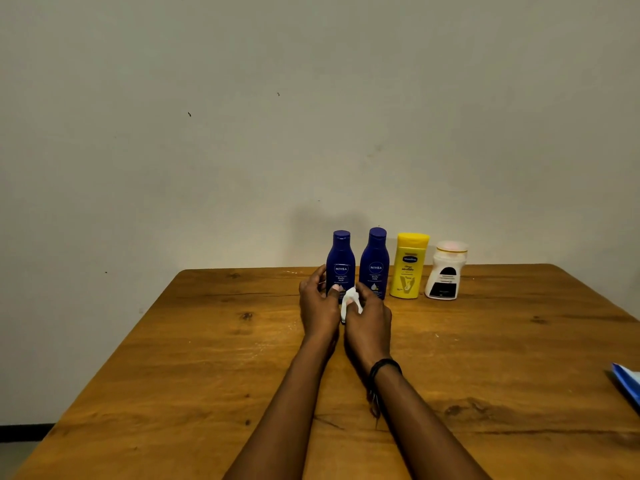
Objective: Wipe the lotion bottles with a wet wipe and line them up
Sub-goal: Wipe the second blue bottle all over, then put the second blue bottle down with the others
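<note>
Wall [242, 116]: plain, pale, a few small dark specks; it stands behind the table's far edge.

Table [173, 358]: wooden, brown, knots and grain lines visible; it carries everything below.

Left hand [317, 306]: reaches forward over the middle of the table. Thumb lies across the front of the left blue bottle [341, 261], low on the label; fingers curl round its left side. The hand grasps this bottle.

Right hand [369, 323]: just beside the left hand, fingers pinched on the wet wipe [350, 299], which is bunched up. The hand covers the foot of the right blue bottle [375, 261].

Bottles: four upright in one row along the far edge, right of centre. From the left: left blue bottle, right blue bottle, yellow bottle [408, 268], white bottle [445, 271] with a black label. The two blue ones stand close together. The white one is the shortest.

Blue packet [628, 382]: at the table's right edge, cut off by the frame; contents cannot be told.

Wet wipe: white, held at the foot of the left blue bottle, between the two blue bottles. Whether it touches the bottle cannot be told.

Black band [382, 367]: on the right wrist.
</note>
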